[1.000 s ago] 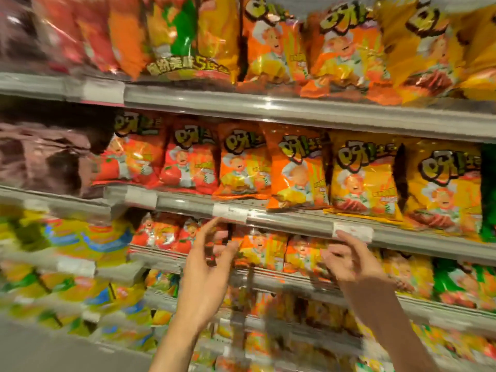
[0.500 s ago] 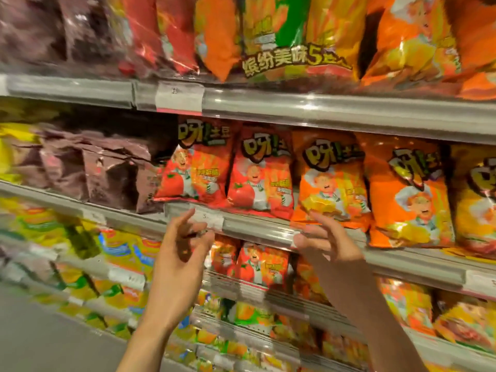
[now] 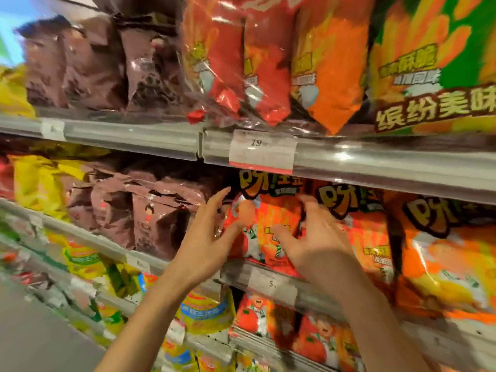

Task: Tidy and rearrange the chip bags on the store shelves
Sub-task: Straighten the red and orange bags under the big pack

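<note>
Two bare hands reach for a red-orange chip bag [image 3: 268,224] standing on the middle shelf [image 3: 268,284] at frame centre. The left hand [image 3: 208,238] has its fingers spread wide, its thumb by the bag's left edge; the right hand [image 3: 312,242], blurred, shows loosely curled fingers at the bag's right side, and contact cannot be told. Brown bags [image 3: 150,210] stand left; a price label [image 3: 261,151] hangs above

two hands [image 3: 206,237], two price tags [image 3: 263,153], three shelf rails [image 3: 375,162]
</note>
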Motion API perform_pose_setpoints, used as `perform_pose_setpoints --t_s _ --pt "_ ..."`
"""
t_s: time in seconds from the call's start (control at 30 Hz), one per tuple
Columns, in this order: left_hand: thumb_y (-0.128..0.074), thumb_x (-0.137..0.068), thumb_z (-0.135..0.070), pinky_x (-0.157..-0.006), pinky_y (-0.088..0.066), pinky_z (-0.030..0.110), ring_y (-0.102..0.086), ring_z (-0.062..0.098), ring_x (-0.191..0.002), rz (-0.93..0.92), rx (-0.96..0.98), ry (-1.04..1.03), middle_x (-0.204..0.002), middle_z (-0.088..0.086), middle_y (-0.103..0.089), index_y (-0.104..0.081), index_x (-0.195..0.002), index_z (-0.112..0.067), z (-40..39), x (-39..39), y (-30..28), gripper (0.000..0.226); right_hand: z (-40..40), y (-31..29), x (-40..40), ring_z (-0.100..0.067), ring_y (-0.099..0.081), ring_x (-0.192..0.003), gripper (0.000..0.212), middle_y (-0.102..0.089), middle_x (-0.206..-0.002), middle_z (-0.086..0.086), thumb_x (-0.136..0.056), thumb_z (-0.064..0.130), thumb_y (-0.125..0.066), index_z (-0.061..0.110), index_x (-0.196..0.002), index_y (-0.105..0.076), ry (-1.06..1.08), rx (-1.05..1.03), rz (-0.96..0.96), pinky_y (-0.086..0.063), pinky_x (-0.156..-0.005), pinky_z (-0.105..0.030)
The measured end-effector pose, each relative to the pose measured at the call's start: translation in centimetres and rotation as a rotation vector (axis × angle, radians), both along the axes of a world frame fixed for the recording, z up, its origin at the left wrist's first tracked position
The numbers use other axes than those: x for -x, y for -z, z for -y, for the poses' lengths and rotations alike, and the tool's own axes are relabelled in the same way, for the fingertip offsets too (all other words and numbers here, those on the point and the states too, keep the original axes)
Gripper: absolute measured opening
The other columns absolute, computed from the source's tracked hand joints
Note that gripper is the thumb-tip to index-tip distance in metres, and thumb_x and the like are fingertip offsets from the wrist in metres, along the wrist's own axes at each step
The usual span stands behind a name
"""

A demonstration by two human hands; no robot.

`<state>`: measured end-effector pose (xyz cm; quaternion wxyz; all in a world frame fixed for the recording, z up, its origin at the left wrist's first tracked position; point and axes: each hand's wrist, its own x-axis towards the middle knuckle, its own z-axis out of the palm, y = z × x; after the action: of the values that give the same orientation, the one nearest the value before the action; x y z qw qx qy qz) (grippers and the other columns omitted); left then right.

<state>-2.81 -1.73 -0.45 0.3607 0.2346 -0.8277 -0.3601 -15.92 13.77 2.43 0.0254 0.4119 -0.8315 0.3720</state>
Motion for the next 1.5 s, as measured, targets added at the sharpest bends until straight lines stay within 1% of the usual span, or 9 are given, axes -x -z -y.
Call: perform_pose_setpoints --t_s 0.37,0.5,0.7,0.87,0.97,1.07,1.27,1.4,1.5 --pt "-0.064 -0.095 -0.025 -0.081 -0.034 -0.007 -0.044 -0.035 -0.099 0.045 -0.037 0.412 -0.117 -0.038 -0.048 -0.033 -0.135 -0.044 5.0 3.6 -3.1 0.055 2.9 -2.3 0.0 -0.017 -0.066 -0.095 0.100 -0.061 -0.122 -0.002 -0.077 0.052 -0.075 0.031 -0.152 -0.013 0.069 -0.212 0.028 -0.053 -0.087 -0.036" --pt "-0.072 -0.090 -0.026 -0.102 -0.041 0.013 -0.052 -0.018 -0.112 0.012 -0.103 0.473 -0.124 -0.020 -0.061 -0.039 -0.142 -0.037 6.3 4.5 -2.6 0.063 3.7 -2.5 0.4 -0.018 -0.066 -0.099 0.102 -0.061 -0.123 -0.002 -0.072 0.045 -0.083 0.026 -0.150 -0.019 0.051 -0.210 0.042 -0.052 -0.087 -0.030" --pt "-0.076 -0.086 -0.024 -0.093 -0.043 0.005 -0.051 -0.024 -0.103 -0.022 -0.161 0.499 -0.118 -0.026 -0.059 -0.041 -0.138 -0.039 7.4 5.0 -1.8 0.064 4.3 -2.0 0.2 -0.016 -0.049 -0.126 0.124 -0.043 -0.145 -0.001 -0.052 0.063 -0.082 0.039 -0.151 -0.011 0.067 -0.150 -0.012 -0.045 -0.102 -0.036" --pt "-0.078 -0.083 -0.019 -0.081 -0.045 0.006 -0.054 -0.017 -0.102 -0.039 -0.195 0.516 -0.114 -0.018 -0.060 -0.044 -0.134 -0.035 7.4 5.4 -2.3 0.063 3.7 -1.9 -0.3 -0.004 -0.055 -0.103 0.112 -0.075 -0.083 -0.008 -0.065 0.053 -0.084 0.030 -0.150 -0.015 0.097 -0.151 0.051 -0.046 -0.101 -0.037" --pt "-0.078 -0.083 -0.012 -0.067 -0.043 -0.002 -0.053 -0.030 -0.082 -0.059 -0.232 0.534 -0.108 -0.020 -0.060 -0.044 -0.135 -0.032 7.4 6.0 -2.5 0.066 3.6 -2.0 0.0 -0.005 -0.053 -0.113 0.105 -0.073 -0.080 -0.009 -0.067 0.051 -0.084 0.016 -0.146 -0.025 0.134 -0.142 0.055 -0.045 -0.100 -0.032" --pt "-0.078 -0.082 -0.015 -0.071 -0.044 0.006 -0.056 -0.020 -0.090 -0.043 -0.267 0.528 -0.115 -0.019 -0.059 -0.039 -0.139 -0.040 7.7 6.2 -2.2 0.074 3.9 -2.1 0.0 -0.002 -0.065 -0.081 0.088 -0.075 -0.072 -0.006 -0.069 0.052 -0.083 0.009 -0.132 -0.040 0.110 -0.216 0.043 -0.053 -0.090 -0.034" --pt "-0.068 -0.088 -0.015 -0.107 -0.037 0.031 -0.044 0.012 -0.131 -0.032 -0.362 0.541 -0.138 -0.012 -0.046 -0.018 -0.151 -0.047 7.5 5.4 -1.8 0.087 4.2 -1.9 0.1 -0.012 -0.072 -0.061 0.123 -0.074 -0.086 -0.010 -0.069 0.038 -0.085 0.046 -0.150 0.006 0.051 -0.220 0.047 -0.059 -0.080 -0.039" --pt "-0.073 -0.083 -0.021 -0.108 -0.045 0.041 -0.053 0.017 -0.125 -0.004 -0.300 0.521 -0.144 -0.010 -0.044 -0.027 -0.147 -0.048 7.8 6.0 -2.2 0.083 4.3 -2.6 0.2 -0.021 -0.051 -0.128 0.125 -0.049 -0.144 -0.010 -0.069 0.043 -0.086 0.035 -0.154 0.006 0.076 -0.246 -0.023 -0.045 -0.102 -0.032" --pt "-0.070 -0.084 -0.010 -0.085 -0.055 0.028 -0.059 0.007 -0.100 0.019 -0.254 0.532 -0.143 -0.011 -0.041 -0.022 -0.151 -0.046 7.9 6.1 -2.4 0.090 4.3 -2.7 0.0 -0.024 -0.044 -0.132 0.124 -0.037 -0.153 -0.009 -0.069 0.044 -0.085 0.030 -0.155 0.002 0.084 -0.239 -0.035 -0.042 -0.101 -0.029"
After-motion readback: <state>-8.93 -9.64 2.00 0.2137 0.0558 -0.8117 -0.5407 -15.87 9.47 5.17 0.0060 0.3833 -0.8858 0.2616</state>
